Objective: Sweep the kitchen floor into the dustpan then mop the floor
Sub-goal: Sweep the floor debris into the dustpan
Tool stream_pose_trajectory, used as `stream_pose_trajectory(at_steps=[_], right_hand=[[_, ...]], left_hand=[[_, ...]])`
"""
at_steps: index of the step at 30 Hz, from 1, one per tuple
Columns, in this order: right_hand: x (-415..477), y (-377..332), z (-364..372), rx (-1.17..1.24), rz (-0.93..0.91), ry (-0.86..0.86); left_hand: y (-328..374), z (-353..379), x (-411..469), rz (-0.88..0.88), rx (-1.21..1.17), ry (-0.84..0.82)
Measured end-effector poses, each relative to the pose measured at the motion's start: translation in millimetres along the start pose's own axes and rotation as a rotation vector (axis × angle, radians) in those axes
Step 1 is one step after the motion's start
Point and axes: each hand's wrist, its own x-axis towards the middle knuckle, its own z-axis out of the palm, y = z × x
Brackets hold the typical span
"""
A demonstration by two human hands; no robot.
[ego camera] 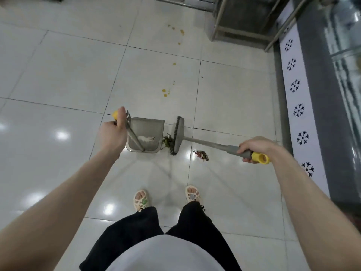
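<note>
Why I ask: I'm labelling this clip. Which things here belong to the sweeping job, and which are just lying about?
For the job: dustpan, held by the left hand; broom, gripped by the right hand; leaf scraps at the broom head; second scrap pile near the handle; yellow spots ahead.
Just there: metal rack; snowflake-patterned panel.
</note>
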Motion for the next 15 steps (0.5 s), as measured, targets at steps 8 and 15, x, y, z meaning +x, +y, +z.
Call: stream_pose_trajectory(at_steps=[8,15], right_hand=[[-40,45,48,0.181,0.133,0.264],[-9,39,82,0.049,0.177,0.391]], left_hand=[[3,-20,20,0.08,0.026,-0.125],[-8,-22,28,0.045,0.025,-0.097]])
